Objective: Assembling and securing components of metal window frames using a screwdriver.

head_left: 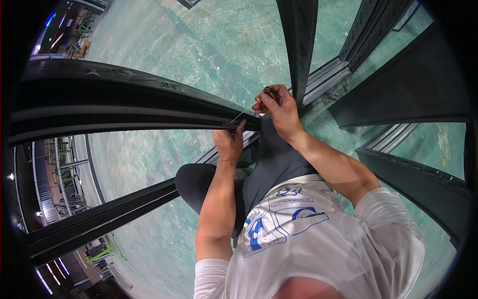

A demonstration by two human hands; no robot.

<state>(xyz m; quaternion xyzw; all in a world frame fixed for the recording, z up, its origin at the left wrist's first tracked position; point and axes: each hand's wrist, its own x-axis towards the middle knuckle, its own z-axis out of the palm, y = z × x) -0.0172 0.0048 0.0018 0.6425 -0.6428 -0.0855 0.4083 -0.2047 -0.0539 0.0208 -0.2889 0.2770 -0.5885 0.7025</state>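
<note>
In my right hand (279,110) is a screwdriver (268,90) with a black and orange handle, its fingers wrapped round the grip. The thin metal shaft slants down and left to a long dark frame profile (149,107). My left hand (230,141) is at the near edge of that profile, close to the screwdriver's tip, its fingers curled against the end part. A small dark piece seems to sit under the tip, too small to name. The fingers' far side is hidden by the profile.
A dark upright profile (298,45) stands just beyond my right hand. Silvery rails (326,74) run along the floor behind it. Dark panels (403,87) rise on the right, and another dark bar (109,214) crosses at lower left. Green floor (199,40) lies between them.
</note>
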